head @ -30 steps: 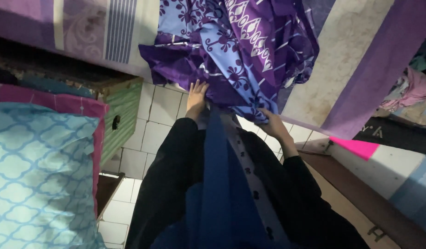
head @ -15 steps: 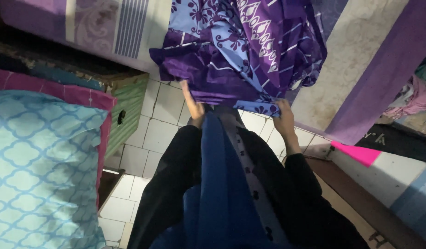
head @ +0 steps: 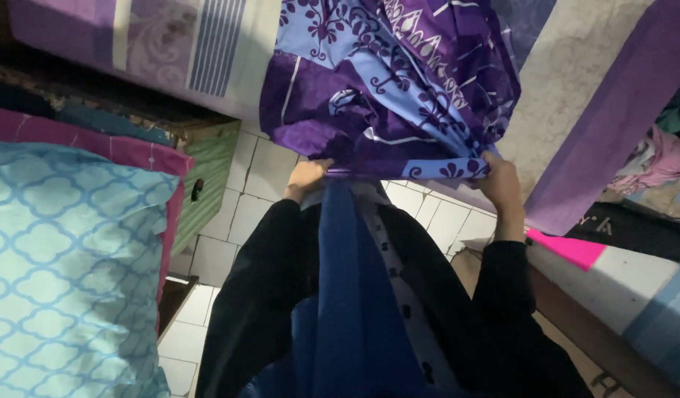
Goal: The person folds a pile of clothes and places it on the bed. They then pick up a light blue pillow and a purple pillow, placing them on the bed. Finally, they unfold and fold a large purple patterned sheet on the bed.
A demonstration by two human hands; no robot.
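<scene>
A purple patterned cloth (head: pixel 388 81) hung bunched at upper centre of the frame, its lower edge now pulled wider than a second earlier. The right hand (head: pixel 500 180) gripped one end; the left hand (head: pixel 307 175) apparently clutched the other.

Purple patterned cloth (head: pixel 384 88) top cut off

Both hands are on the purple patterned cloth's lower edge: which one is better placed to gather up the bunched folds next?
Probably the right hand: it grips the purple patterned cloth directly below the thickest bunch of folds. The left hand holds the flatter corner of the edge, farther from that bunch.
</scene>
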